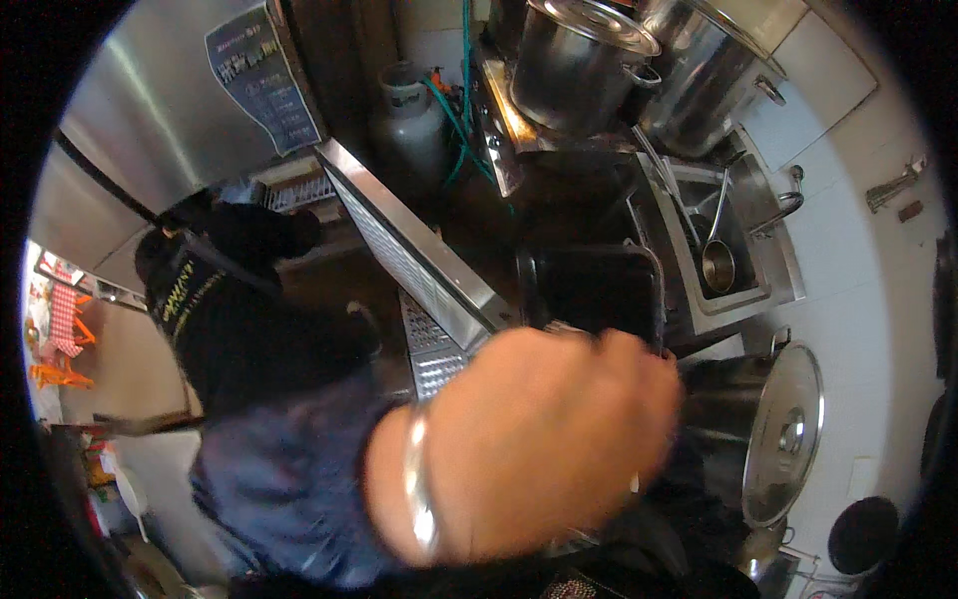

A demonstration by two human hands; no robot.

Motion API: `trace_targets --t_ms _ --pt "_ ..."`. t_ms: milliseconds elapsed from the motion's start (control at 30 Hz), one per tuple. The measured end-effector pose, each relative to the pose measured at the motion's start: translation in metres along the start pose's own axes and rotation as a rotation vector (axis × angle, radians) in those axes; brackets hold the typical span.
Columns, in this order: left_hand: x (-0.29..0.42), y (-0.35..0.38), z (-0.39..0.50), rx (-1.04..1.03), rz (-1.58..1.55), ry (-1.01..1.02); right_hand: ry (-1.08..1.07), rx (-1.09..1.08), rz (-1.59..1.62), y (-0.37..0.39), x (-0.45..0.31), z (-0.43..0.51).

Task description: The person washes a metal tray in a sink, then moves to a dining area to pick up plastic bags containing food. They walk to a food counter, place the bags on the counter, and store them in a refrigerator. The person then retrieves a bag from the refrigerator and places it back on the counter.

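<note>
My left hand (554,442) fills the lower middle, close to the camera, with its back towards me. It wears a silver bangle (421,479) below a dark blue sleeve. The fingers look curled and slightly blurred; whether they hold anything is hidden. Behind the knuckles lies a dark rectangular pan or tub (591,281). A long steel-edged panel (412,239) slants down to the hand from the upper left, beside perforated metal (438,367). My right hand is out of view.
A co-worker in black (247,314) bends at the left. A steel sink (726,299) holds a ladle (718,266). Large steel pots (576,75) stand at the top; a lidded pot (718,397) is at the right. A gas cylinder (412,131) stands behind with green hoses.
</note>
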State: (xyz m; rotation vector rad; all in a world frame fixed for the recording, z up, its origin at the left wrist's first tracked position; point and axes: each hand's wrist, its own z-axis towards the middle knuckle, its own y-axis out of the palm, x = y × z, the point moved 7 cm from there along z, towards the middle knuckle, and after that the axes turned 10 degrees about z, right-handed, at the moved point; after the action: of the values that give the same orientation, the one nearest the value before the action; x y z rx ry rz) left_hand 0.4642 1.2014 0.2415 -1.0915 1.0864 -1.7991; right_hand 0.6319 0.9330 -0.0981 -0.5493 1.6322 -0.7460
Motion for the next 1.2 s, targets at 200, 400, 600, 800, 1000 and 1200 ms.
trace_targets --t_ms 200,400,600,800,1000,1200 --pt "0.062 -0.053 0.020 0.282 -0.150 0.165 -0.181 -0.043 0.069 0.000 -0.002 0.014" --pt "0.099 -0.041 0.042 0.514 -0.226 0.209 -0.276 -0.056 -0.006 -0.001 0.012 0.027" --pt "0.131 -0.028 0.074 0.618 -0.284 0.246 -0.189 -0.111 0.182 -0.001 0.019 0.031" --pt "0.143 -0.007 0.089 0.582 -0.324 0.290 -0.168 -0.089 0.193 -0.001 0.014 0.036" --pt "0.131 0.010 0.092 0.485 -0.333 0.306 -0.169 -0.148 0.171 0.011 0.014 0.042" --pt "0.108 0.025 0.090 0.369 -0.327 0.288 -0.167 -0.027 0.153 0.010 0.022 0.059"
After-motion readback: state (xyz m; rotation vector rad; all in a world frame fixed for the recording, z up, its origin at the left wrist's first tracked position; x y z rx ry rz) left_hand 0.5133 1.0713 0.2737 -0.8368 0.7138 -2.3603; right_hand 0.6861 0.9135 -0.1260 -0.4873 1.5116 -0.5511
